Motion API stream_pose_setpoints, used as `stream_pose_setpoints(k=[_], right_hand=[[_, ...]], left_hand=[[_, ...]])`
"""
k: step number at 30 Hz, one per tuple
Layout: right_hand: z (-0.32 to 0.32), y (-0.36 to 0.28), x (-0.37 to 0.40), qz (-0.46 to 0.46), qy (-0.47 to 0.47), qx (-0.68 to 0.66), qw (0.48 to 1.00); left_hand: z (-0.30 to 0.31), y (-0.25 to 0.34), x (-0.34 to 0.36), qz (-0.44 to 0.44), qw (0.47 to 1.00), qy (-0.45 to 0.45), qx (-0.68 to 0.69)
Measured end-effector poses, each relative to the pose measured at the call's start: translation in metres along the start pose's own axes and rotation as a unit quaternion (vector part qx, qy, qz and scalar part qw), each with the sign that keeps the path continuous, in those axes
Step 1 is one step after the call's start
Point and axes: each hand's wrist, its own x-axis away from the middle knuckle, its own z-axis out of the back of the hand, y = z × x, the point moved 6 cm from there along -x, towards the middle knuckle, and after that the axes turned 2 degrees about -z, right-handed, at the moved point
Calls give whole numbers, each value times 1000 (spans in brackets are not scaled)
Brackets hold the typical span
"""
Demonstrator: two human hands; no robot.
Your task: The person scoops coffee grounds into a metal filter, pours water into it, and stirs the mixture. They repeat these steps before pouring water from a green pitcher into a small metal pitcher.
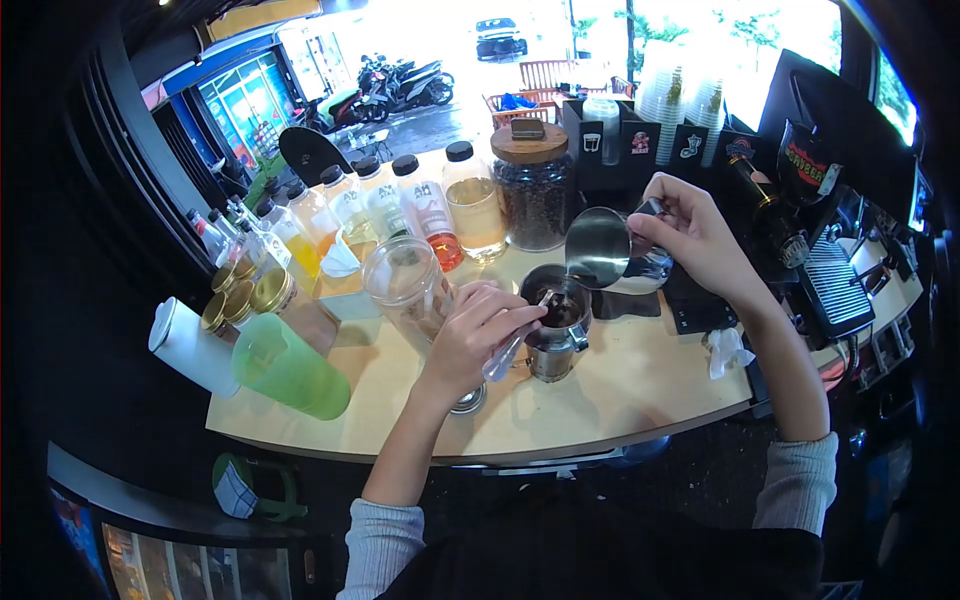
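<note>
My right hand (690, 235) is closed on the handle of a shiny steel pitcher (597, 250). The pitcher is tilted, its mouth over the rim of a steel cup (552, 358) standing upright on the counter. Dark brown contents show inside that cup. Between the fingers of my left hand (470, 335) is a slim utensil (507, 358) with a pale, see-through broad end; its other end reaches into the cup, and its tip is hidden. Just behind my left hand stands a large clear container (405, 285) with something brown in it.
Capped bottles (430, 215) line the back left, beside a wood-lidded jar of dark beans (535, 195). A green tumbler (290, 368), a white tumbler (190, 345) and a tissue box (350, 295) stand left. A crumpled tissue (730, 353) and an espresso machine (840, 275) are right.
</note>
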Motion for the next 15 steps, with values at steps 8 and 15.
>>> stream_pose_setpoints(k=[8,15], right_hand=[[7,12,30,-2,121,-170,978],[8,17,61,-4,196,-258,946]], left_hand=[[-4,-7,14,18,1000,-20,0],[-3,-5,15,15,1000,-5,-15]])
